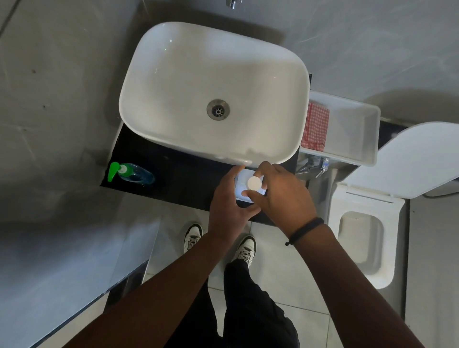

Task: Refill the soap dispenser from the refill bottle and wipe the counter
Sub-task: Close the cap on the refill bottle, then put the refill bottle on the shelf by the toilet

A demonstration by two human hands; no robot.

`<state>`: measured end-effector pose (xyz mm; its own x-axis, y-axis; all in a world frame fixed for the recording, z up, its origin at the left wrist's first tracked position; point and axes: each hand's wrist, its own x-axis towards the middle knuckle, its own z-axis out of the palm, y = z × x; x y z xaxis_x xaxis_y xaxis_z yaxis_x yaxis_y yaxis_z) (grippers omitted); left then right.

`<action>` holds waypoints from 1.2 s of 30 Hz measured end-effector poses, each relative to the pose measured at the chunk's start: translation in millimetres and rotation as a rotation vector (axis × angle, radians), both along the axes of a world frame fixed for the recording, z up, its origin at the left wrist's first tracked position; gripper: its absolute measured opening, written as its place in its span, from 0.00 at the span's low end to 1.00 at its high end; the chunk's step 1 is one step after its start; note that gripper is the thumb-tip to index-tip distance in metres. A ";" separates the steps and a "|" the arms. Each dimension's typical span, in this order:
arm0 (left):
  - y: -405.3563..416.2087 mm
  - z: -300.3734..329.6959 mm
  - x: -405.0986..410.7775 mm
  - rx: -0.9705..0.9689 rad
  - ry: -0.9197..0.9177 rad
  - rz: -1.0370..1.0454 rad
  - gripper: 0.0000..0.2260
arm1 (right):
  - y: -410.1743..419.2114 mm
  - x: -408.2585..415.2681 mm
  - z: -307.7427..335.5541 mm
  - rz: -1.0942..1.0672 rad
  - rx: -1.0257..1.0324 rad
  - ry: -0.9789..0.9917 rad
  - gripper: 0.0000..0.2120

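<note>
A white refill bottle stands on the black counter just in front of the sink. My left hand wraps around its left side. Fingers of my right hand pinch its round white cap from above. The soap dispenser, clear blue with a green pump, stands at the counter's left end, apart from both hands. A red-and-white checked cloth lies in a white tray to the right of the sink.
A white basin fills most of the counter, with a tap at the top edge. A toilet with its lid up stands on the right. A grey ledge runs along the left.
</note>
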<state>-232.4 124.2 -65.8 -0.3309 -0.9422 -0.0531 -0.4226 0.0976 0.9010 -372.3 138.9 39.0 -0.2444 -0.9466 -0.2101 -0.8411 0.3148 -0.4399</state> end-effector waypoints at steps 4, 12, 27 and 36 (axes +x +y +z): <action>-0.3 0.0 1.4 0.020 -0.002 -0.008 0.43 | 4.4 -7.1 1.1 0.145 -0.050 -0.018 0.18; 2.3 9.9 -1.3 -0.041 -0.013 0.034 0.37 | 14.5 12.6 -23.5 -0.050 -0.186 -0.057 0.15; -2.0 -1.0 51.0 -0.040 -0.350 -0.236 0.44 | 29.1 85.4 -85.0 -0.826 -0.289 -0.431 0.52; -7.4 -34.1 37.8 -0.307 -0.574 -0.550 0.38 | 48.3 50.3 -95.9 -1.070 -0.511 -0.392 0.30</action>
